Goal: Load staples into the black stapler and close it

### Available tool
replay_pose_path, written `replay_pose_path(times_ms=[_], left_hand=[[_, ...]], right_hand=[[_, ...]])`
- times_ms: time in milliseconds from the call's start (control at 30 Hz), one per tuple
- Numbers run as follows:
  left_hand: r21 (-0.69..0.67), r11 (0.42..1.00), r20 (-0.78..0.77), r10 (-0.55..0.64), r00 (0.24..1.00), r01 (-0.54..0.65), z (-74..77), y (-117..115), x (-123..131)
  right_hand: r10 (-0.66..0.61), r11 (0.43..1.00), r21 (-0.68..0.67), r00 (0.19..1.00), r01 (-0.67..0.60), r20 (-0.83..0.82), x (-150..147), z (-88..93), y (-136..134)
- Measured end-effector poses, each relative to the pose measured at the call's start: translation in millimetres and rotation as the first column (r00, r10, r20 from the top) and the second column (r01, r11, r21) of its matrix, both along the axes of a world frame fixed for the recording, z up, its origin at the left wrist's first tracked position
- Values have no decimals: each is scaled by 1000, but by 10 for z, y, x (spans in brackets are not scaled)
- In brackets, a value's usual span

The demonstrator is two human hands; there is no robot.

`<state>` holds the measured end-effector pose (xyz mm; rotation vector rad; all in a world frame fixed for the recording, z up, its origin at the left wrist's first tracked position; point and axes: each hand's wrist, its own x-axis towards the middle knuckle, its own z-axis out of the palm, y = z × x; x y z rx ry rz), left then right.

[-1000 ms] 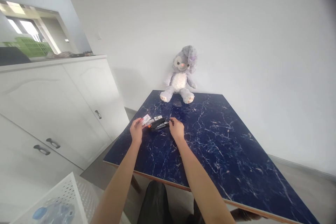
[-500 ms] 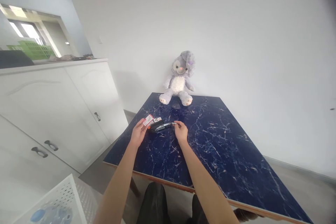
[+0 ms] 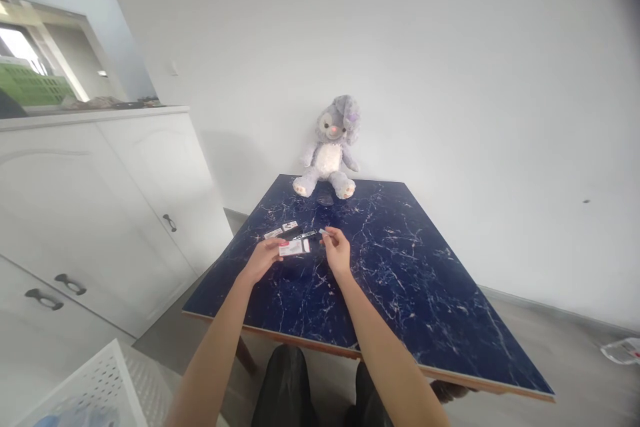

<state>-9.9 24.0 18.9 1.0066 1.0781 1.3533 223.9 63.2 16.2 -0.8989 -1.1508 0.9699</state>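
Note:
My left hand point(image 3: 263, 260) is closed on the left end of a small flat white box with red print point(image 3: 294, 248). This box lies in front of a dark object with a slim black-and-silver piece point(image 3: 306, 235), partly hiding both. To the right, the fingers of my right hand point(image 3: 337, 250) are pinched on a small thin pale piece point(image 3: 324, 232), too small to name. Beyond the left hand, another small white box point(image 3: 274, 233) lies beside a black-and-white packet point(image 3: 290, 226) on the table.
The blue marble-patterned table point(image 3: 400, 293) stands against the wall. A grey plush rabbit point(image 3: 329, 153) sits at its back edge, with a small dark item point(image 3: 325, 200) between its feet. White cabinets point(image 3: 100, 207) and a white basket point(image 3: 123, 380) are on the left.
My left hand has turned the white box level and brought it in front of the dark object. My right hand holds its pale piece slightly apart from the slim piece. The view has shifted right.

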Motion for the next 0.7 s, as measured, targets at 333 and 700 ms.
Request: replay_pose_path(times_ms=[333,700], left_hand=[[96,978,-179,200,963,-185,7,35,74],[42,996,-72,79,994,-76,11,5,127]], right_hand=[[120,987,76,970,-139,212,15,193,-155],[66,988,103,918,-115,390,-18,98,-124]])
